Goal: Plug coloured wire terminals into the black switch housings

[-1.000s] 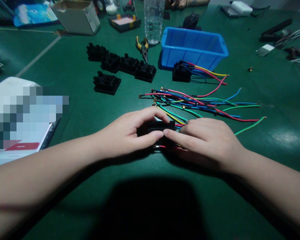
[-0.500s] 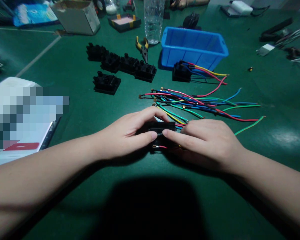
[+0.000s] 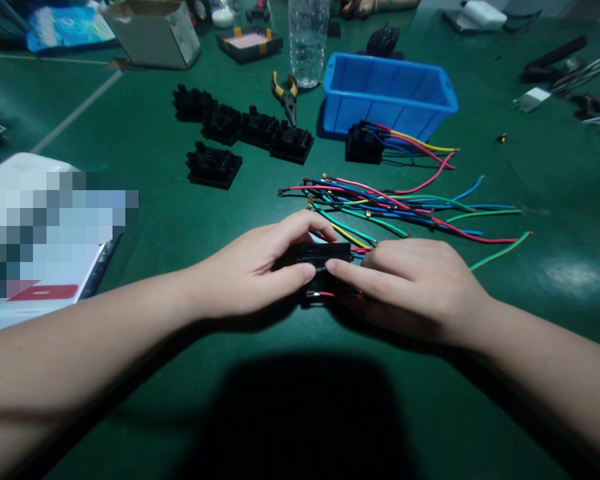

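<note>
Between my two hands is a black plastic socket point(image 3: 325, 251), low over the green tabletop. My left hand point(image 3: 260, 267) grips it from the left, fingers over its far side and thumb on the near side. My right hand point(image 3: 420, 280) is closed against its right side, the index fingertip pressing on it beside the left thumb. A red wire point(image 3: 325, 294) with a metal terminal shows at the socket's near side and runs under my right hand. Red and blue wires emerge at its far right. The curled right fingers are partly hidden.
Loose coloured wires point(image 3: 380, 200) lie just beyond my hands. Several black sockets point(image 3: 215, 165) stand at the back left, near yellow-handled pliers point(image 3: 286, 97). A wired socket point(image 3: 364, 143) sits before a blue bin point(image 3: 390, 100). A bottle point(image 3: 307, 47) stands behind; a phone-like device point(image 3: 55, 267) lies left.
</note>
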{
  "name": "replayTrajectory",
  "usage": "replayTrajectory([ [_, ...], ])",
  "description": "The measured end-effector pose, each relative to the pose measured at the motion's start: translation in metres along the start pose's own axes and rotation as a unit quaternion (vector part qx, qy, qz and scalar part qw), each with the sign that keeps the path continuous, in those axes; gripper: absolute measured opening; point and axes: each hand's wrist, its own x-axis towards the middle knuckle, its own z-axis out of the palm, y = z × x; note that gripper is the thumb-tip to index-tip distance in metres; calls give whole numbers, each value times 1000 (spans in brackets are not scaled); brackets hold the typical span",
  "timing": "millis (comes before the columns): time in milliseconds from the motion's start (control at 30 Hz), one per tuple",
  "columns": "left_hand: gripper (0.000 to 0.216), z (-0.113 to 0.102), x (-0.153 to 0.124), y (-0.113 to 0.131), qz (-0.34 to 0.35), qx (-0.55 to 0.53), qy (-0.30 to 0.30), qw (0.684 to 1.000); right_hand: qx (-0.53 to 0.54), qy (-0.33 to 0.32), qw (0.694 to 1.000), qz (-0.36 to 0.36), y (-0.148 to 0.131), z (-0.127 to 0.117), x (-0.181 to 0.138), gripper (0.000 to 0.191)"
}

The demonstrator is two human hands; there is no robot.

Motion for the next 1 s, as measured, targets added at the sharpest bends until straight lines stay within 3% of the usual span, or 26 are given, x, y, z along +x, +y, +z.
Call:
replayTrajectory([
  [167, 39, -1, 0, 0, 16, 20, -15, 1000, 4, 3, 1000, -6, 1, -1, 1, 25],
  [700, 38, 1, 4, 2, -44, -15, -7, 999, 30, -18, 999, -9, 1, -1, 1, 31],
  [1000, 37, 1, 2, 2, -56, -25, 52, 997, 7, -30, 999, -11, 2, 0, -2, 44],
])
